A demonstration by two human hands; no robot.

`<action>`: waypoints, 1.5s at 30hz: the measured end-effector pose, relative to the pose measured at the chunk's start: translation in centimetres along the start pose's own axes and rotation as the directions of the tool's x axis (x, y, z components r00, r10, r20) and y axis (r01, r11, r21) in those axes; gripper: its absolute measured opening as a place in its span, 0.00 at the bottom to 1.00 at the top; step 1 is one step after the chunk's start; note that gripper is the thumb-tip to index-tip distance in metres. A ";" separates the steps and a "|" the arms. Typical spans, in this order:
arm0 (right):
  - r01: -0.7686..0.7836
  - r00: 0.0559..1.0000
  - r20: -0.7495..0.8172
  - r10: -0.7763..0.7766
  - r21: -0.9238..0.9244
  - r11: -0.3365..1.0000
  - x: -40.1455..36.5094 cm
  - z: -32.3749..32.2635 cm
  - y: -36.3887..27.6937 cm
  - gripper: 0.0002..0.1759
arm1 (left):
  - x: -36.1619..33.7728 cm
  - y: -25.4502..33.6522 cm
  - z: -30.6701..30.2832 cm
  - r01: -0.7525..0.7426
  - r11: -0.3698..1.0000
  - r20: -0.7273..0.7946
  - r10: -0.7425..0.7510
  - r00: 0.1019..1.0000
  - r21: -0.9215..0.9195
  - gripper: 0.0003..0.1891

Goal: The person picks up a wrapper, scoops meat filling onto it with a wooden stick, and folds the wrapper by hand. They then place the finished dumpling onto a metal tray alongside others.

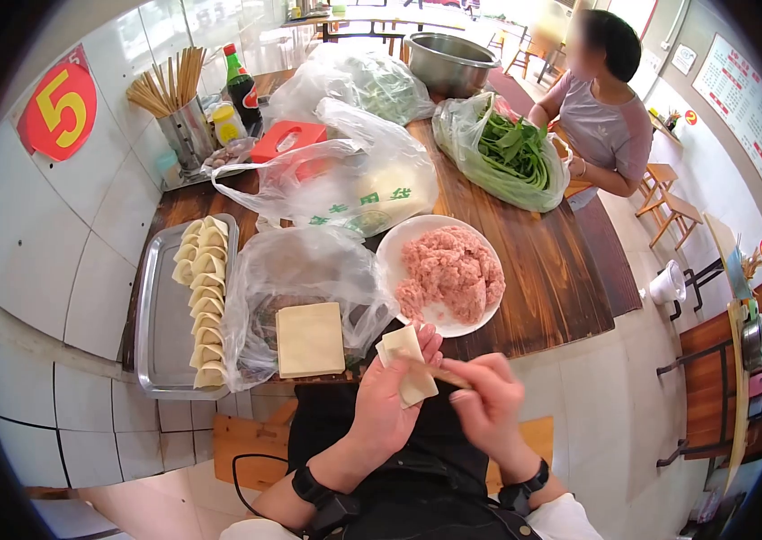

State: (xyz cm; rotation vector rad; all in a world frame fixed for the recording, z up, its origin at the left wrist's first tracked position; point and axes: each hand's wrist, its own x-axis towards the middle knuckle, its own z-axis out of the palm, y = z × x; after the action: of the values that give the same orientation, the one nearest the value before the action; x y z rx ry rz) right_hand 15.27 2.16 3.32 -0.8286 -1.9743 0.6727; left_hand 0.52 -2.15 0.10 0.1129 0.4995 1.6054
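Observation:
My left hand (pixel 383 400) holds a folded square dough wrapper (pixel 417 382) in front of my chest, near the table edge. A flat wooden stick (pixel 449 377) is pinched in my right hand (pixel 487 400), its far end at the wrapper; motion blurs these fingers a little. Any filling inside the wrapper is hidden. Just beyond my hands is a white plate (pixel 387 256) with pink minced meat (pixel 451 270) on it. A stack of square wrappers (pixel 311 342) lies left of my hands on a clear plastic bag (pixel 259 270). Folded wontons (pixel 207 306) line the right side of a metal tray (pixel 161 351).
Behind the plate are a plastic bag (pixel 390 184), a red tissue box (pixel 284 142) and a bag of leafy greens (pixel 520 157). Chopsticks (pixel 172 85), a sauce bottle (pixel 242 90) and a large metal pot (pixel 451 67) stand farther back. Another person (pixel 610 117) sits at the right.

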 end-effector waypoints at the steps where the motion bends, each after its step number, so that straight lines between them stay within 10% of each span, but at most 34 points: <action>1: -0.011 1.000 -0.018 0.010 -0.044 0.999 -0.1 -0.9 0.8 0.16 | 0.1 0.1 0.0 -0.002 0.999 -0.035 0.003 0.999 0.047 0.22; 12: -0.008 0.999 -0.047 -0.016 -0.467 0.884 0.9 -3.4 2.9 0.08 | 0.1 0.3 1.0 0.066 0.983 -0.083 -0.053 0.995 0.172 0.18; 18: -0.275 0.961 -0.001 0.275 -0.018 0.961 0.8 -3.2 3.5 0.09 | 0.3 0.3 0.6 0.092 0.984 -0.148 -0.069 0.987 0.153 0.18; 22: 0.000 0.999 0.033 0.013 -0.360 0.933 0.7 -3.1 2.8 0.09 | 0.5 0.3 0.7 0.082 0.989 -0.163 -0.062 0.985 0.121 0.18; 27: -0.074 0.996 -0.072 0.046 -0.468 0.880 0.4 -2.4 4.4 0.08 | 0.5 0.4 1.1 0.098 0.986 -0.125 -0.081 0.989 0.134 0.18; 30: -0.554 0.829 0.111 0.547 0.294 0.779 -0.8 -0.8 4.8 0.08 | 1.2 -0.5 0.5 0.049 0.992 -0.090 -0.039 0.995 0.113 0.20; 32: -0.631 0.771 0.263 0.580 0.445 0.635 -1.7 1.7 3.9 0.10 | 1.4 -1.2 0.8 0.014 0.994 -0.074 -0.007 0.997 0.105 0.22; 45: -0.469 0.797 0.066 0.600 0.694 0.546 -1.3 3.1 1.2 0.06 | 0.5 -1.3 0.2 -0.045 0.997 -0.067 0.041 0.997 -0.056 0.10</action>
State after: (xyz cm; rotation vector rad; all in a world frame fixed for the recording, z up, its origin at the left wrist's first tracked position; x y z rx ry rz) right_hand 13.46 1.51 0.34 -0.9686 -1.1034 1.5271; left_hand 1.79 -1.58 -0.34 0.0284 0.5041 1.6681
